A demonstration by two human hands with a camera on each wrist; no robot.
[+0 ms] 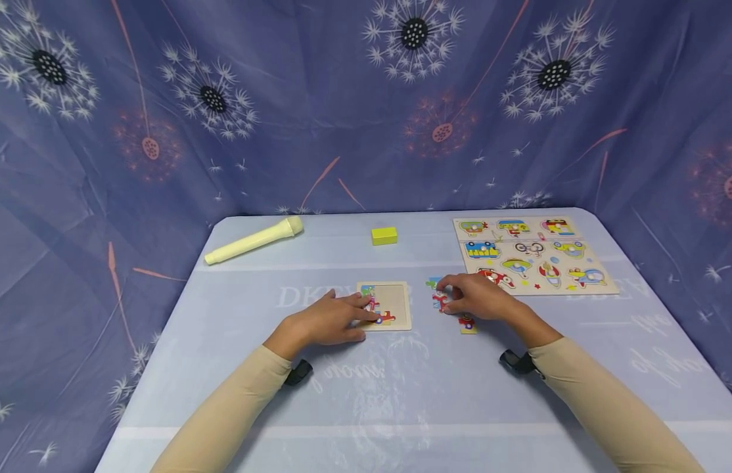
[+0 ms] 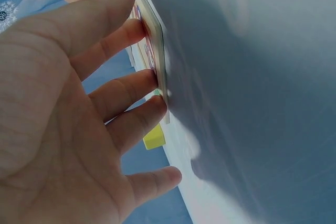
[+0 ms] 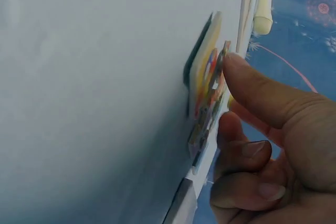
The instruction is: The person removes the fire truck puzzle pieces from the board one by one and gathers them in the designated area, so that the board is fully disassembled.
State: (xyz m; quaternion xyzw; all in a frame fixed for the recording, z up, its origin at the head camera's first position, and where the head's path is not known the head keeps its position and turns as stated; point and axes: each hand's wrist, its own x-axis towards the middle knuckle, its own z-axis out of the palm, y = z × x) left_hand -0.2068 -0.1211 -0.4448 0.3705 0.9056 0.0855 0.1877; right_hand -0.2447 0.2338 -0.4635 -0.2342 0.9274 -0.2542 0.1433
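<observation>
A small square wooden puzzle tray (image 1: 409, 307) lies mid-table with several jigsaw pieces along its left and lower parts. My left hand (image 1: 333, 320) rests its spread fingers on the tray's left side; the left wrist view shows the fingertips (image 2: 137, 27) on its edge. Right of the tray, my right hand (image 1: 477, 297) pinches a red and blue jigsaw piece (image 1: 439, 301) between thumb and fingers. In the right wrist view that piece (image 3: 220, 69) stands tilted at the thumb tip. A green and blue piece (image 1: 432, 283) and a red and yellow piece (image 1: 468, 324) lie close by.
A larger wooden board with vehicle pictures (image 1: 537, 256) lies at the back right, just beyond my right hand. A yellow block (image 1: 384, 236) sits near the table's far edge. A pale yellow toy microphone (image 1: 253, 241) lies at the back left. Patterned cloth (image 1: 319, 98) hangs behind.
</observation>
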